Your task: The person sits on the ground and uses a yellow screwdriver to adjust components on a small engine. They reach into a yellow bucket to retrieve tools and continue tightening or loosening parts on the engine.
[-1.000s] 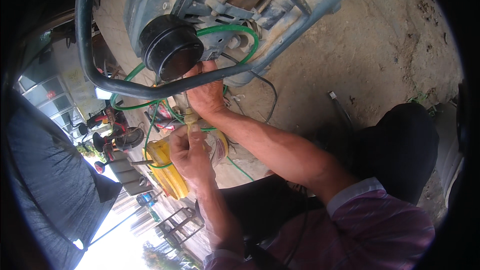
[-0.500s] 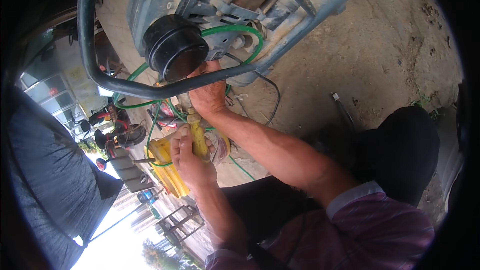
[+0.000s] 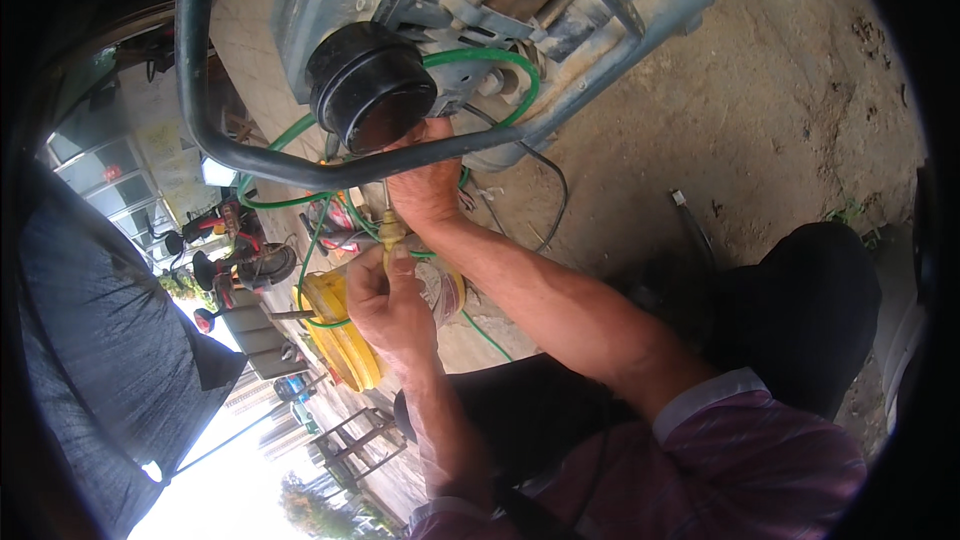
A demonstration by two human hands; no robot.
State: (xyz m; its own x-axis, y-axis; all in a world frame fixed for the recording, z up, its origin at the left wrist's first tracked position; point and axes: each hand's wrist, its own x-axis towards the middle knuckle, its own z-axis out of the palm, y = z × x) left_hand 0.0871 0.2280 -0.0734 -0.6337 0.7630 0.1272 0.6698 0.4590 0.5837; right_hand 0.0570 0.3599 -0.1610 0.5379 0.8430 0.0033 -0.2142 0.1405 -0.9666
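My left hand [image 3: 393,308] is closed around the yellow handle of a screwdriver [image 3: 391,230], whose thin shaft points up toward the underside of the machine. The tip is hidden behind the frame bar. My right hand [image 3: 428,190] reaches up behind that bar, just below a black round cup [image 3: 368,85] on the machine. Its fingers are mostly hidden by the cup and bar, so what they touch does not show. The machine [image 3: 455,10] is a dusty grey-blue engine-like unit inside a dark tubular frame [image 3: 330,176].
A green hose [image 3: 485,55] loops around the machine and hangs down past my hands. Beyond my left hand stands a yellow bucket [image 3: 340,325]. A black cable [image 3: 690,220] lies on the dirt floor [image 3: 770,90] at right. Motorbikes [image 3: 250,265] and a dark sheet [image 3: 90,330] are at left.
My left hand's grip has shifted: the fingers now cover most of the screwdriver handle, which showed more before. The machine sits slightly further right in view. My right hand stays under the cup.
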